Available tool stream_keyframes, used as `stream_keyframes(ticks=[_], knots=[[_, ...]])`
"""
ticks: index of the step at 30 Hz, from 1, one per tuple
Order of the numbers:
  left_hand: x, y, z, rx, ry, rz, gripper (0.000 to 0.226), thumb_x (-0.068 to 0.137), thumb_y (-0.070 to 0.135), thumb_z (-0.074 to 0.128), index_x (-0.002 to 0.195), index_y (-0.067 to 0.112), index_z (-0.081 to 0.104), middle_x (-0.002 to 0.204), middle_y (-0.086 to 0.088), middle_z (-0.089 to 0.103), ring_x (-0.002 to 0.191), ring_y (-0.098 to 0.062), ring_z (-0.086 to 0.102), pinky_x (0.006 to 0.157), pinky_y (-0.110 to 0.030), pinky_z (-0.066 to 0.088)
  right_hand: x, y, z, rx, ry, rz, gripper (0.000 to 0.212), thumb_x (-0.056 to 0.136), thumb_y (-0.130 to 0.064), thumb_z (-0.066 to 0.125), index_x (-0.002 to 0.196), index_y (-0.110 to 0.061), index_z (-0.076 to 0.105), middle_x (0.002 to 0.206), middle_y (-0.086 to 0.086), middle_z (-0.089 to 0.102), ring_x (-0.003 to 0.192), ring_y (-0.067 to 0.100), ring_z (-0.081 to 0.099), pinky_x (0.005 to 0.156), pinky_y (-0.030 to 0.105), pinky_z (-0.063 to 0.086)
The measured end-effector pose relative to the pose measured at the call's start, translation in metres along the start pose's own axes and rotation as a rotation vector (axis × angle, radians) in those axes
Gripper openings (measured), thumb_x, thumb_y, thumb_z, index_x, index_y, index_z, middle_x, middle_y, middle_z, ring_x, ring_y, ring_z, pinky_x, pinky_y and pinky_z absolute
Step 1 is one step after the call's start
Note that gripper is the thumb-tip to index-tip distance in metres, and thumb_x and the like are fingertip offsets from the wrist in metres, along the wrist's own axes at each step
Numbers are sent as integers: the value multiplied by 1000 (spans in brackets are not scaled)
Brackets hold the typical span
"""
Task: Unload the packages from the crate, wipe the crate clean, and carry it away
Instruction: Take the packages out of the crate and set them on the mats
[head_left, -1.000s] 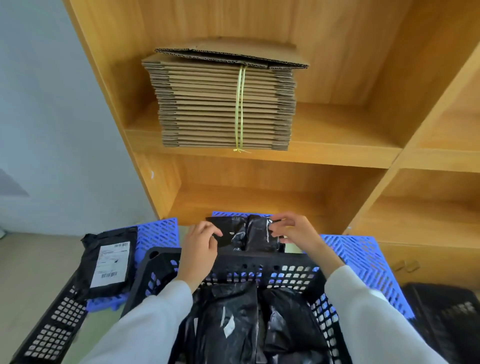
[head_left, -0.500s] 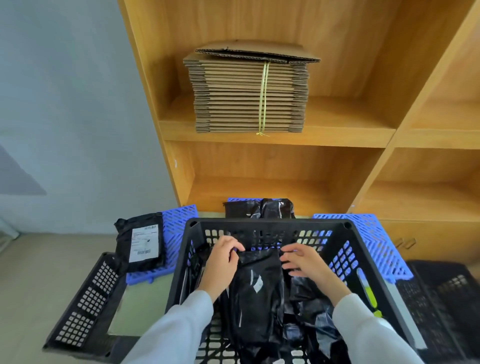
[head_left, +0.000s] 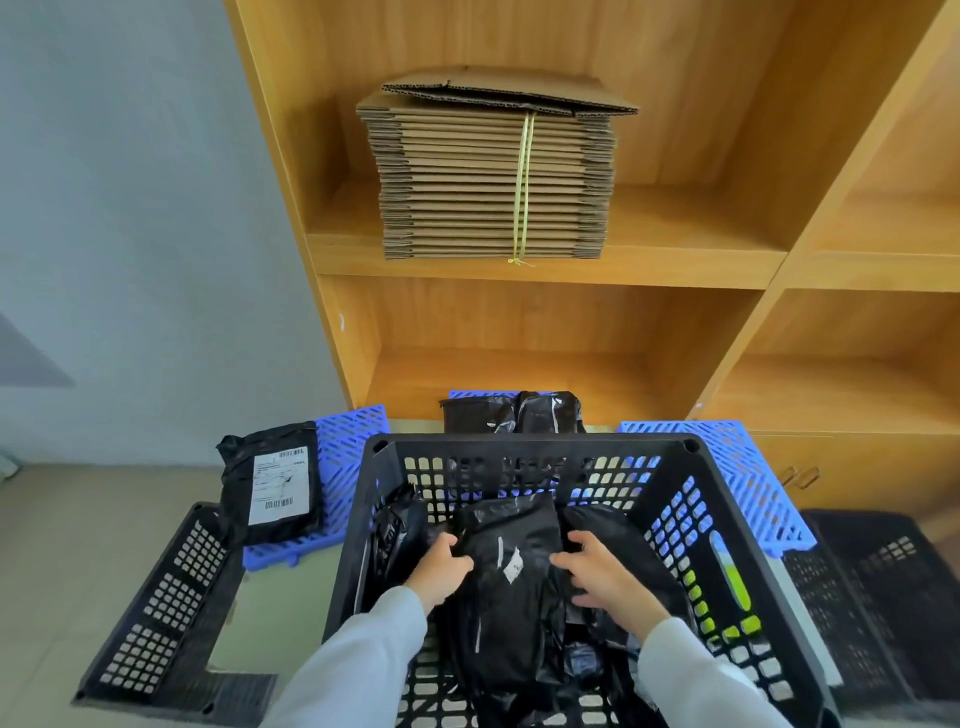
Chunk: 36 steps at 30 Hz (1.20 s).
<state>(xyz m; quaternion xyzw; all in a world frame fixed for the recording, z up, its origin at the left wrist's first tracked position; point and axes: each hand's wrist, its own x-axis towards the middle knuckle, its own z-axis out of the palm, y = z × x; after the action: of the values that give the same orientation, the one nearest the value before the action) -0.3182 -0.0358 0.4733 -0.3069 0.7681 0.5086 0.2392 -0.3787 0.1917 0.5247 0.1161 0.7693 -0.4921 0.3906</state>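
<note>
black plastic package (head_left: 506, 566) lies inside the crate (head_left: 524, 448), gripped at its sides by the left hand (head_left: 441, 569) and right hand (head_left: 597, 571); it should be lifted level, clear of the neighbouring packages and over the rim.

Bright, even indoor light, soft shadows, slight overall softness, strong wide-angle bending at the edges.
</note>
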Motion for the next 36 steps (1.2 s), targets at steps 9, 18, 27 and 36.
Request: stream_keyframes(ticks=[9,18,27,36], knots=[[11,-3,26,-123,48,-106,65,95,26,57,153,19,30,151,-6,40,132,-30,48,101,-39,49,-8,0,13,-42,-80,15,50,102,-18,58,147,-7,40,91,-14,51,79,8,52,89,43,55],[0,8,27,-185,40,-135,43,96,19,58,137,22,46,128,0,55,112,-25,59,74,-32,54,16,12,5,-54,-111,2,21,92,-4,70,108,-16,63,106,4,75,94,22,71,80,42,59],[-33,15,11,-86,148,-4,44,90,24,67,130,29,50,110,2,64,101,-21,65,85,-39,61,1,3,6,32,-96,-70,26,84,-6,79,109,-7,72,99,11,78,83,24,74,68,29,57],[-77,24,-16,-367,127,-3,45,100,57,51,133,27,52,129,-1,58,109,-25,63,87,-42,61,-37,-11,32,131,-18,-255,28,85,-13,79,110,-5,72,96,5,79,91,23,75,92,43,58]])
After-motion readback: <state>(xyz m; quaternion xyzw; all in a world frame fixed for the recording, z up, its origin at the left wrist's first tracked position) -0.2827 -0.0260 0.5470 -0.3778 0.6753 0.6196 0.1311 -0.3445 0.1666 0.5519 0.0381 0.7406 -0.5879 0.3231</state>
